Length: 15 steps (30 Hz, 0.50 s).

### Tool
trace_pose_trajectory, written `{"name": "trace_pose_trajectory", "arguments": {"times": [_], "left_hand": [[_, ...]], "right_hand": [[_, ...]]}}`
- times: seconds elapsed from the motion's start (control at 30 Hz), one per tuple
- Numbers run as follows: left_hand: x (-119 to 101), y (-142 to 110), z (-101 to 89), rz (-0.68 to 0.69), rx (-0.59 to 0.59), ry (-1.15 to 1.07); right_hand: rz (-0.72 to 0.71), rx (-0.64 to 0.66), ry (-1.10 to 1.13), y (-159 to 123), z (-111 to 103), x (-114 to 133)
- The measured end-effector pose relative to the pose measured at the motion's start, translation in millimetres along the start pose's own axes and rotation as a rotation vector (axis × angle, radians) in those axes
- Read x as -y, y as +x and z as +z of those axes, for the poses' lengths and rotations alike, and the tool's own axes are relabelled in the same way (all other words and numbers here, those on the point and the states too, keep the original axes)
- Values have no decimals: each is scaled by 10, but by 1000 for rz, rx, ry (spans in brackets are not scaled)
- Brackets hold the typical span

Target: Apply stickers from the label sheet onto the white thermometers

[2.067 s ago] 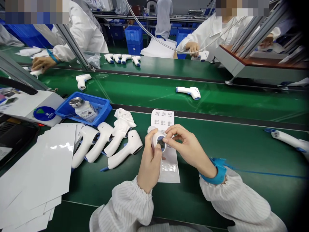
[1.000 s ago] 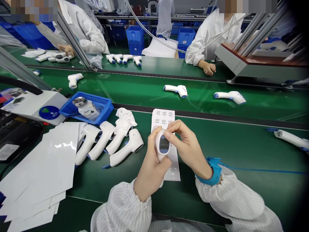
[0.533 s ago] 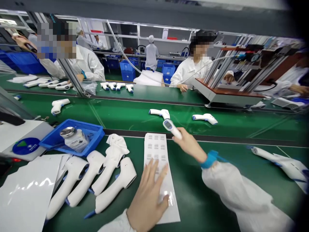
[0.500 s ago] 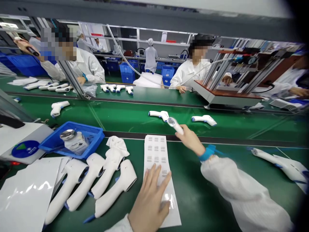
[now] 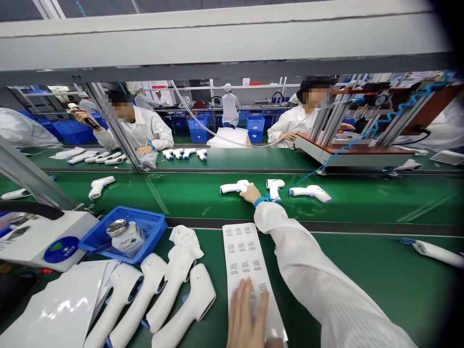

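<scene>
My left hand lies flat, fingers stretched out, on a white sheet of printed labels on the green bench. Out over the green conveyor belt, my right hand has its fingers closed at the head end of a white infrared thermometer, partly covering it. Just right of that hand, another infrared thermometer rests on the belt with its handle towards me. A further thermometer lies beyond it. Several thermometer bodies lie side by side left of the label sheet, one with a white cloth over its head.
A blue tray holds a metal-capped jar. Glossy white sheets lie at the front left. A thermometer lies at far right. Two co-workers sit across the belt, near a wooden-based fixture. A frame beam crosses overhead.
My right hand has let go of the thermometer it held, which now lies on the belt, and has moved left to another one. The camera view has tilted up; my left hand stays on the labels.
</scene>
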<state>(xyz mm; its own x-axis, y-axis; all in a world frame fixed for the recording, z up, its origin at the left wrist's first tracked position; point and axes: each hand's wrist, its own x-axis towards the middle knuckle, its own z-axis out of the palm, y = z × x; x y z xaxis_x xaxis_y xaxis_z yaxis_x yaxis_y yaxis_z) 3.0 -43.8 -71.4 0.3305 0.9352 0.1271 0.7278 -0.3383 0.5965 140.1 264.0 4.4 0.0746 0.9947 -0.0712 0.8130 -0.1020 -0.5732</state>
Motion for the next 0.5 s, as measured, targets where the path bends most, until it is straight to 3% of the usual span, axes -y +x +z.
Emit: {"name": "trace_pose_trajectory", "arguments": {"times": [0.03, 0.13, 0.2, 0.27, 0.33, 0.4, 0.5], "left_hand": [[0, 17, -156, -84, -64, -121], [42, 138, -666, -378, -429, -576], [56, 255, -910, -443, -520, -975], [6, 354, -1005, -447, -258, -1391], [-111, 390, -982, -448, 0, -1575], [-250, 350, -922, -507, 62, -1572], [-394, 213, -864, -692, 37, -1484]], "right_hand": [[-55, 43, 32, -59, -37, 14], [-235, 200, 120, -422, -189, 35], [-373, 364, 171, -806, -282, 55], [-574, 541, 220, -1241, -348, 63], [-716, 546, 245, -1645, -377, 15], [-678, 415, 253, -1960, -364, -122], [-452, 242, 263, -2249, -259, -453]]}}
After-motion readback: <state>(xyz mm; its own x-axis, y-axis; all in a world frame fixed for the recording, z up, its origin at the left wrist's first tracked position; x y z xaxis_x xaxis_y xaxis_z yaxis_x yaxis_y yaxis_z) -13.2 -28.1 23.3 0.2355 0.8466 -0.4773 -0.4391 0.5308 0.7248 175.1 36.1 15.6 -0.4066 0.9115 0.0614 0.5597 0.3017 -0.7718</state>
